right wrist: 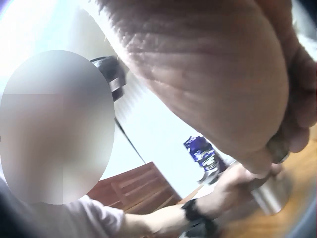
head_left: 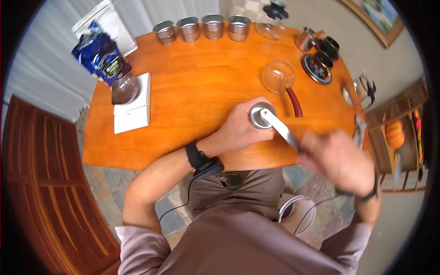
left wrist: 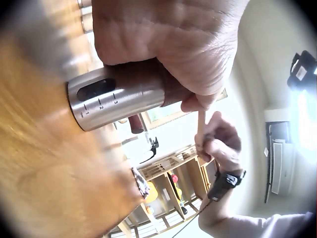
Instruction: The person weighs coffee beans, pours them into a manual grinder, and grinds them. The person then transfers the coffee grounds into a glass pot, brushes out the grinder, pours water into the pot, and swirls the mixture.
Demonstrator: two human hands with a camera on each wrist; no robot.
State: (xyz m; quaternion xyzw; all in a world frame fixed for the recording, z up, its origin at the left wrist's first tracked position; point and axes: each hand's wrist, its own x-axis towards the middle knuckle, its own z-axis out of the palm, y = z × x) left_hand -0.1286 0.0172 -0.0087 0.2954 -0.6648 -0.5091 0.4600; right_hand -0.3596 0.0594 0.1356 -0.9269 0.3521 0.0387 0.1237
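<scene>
My left hand (head_left: 243, 126) is wrapped around a metal hand coffee grinder (head_left: 256, 122) near the table's front edge. The left wrist view shows its cylindrical steel body (left wrist: 121, 96), with a dark oval window and number marks, lying sideways in that picture. From the grinder's top a flat crank arm (head_left: 281, 130) reaches out to the right. My right hand (head_left: 341, 158), blurred, grips the crank's outer end, and its fingers hide the knob. Beyond the grinder, on the right, a clear glass pot (head_left: 277, 75) with a dark red handle (head_left: 294, 103) rests on the wooden table.
To the left, a glass vessel (head_left: 124, 90) sits on a white scale (head_left: 132, 120), beside a blue bag (head_left: 101, 57). Several metal cups (head_left: 213, 26) line the back edge. A glass carafe (head_left: 270, 30) and a dark round lid (head_left: 316, 69) stand back right. A bucket (head_left: 306, 215) is on the floor.
</scene>
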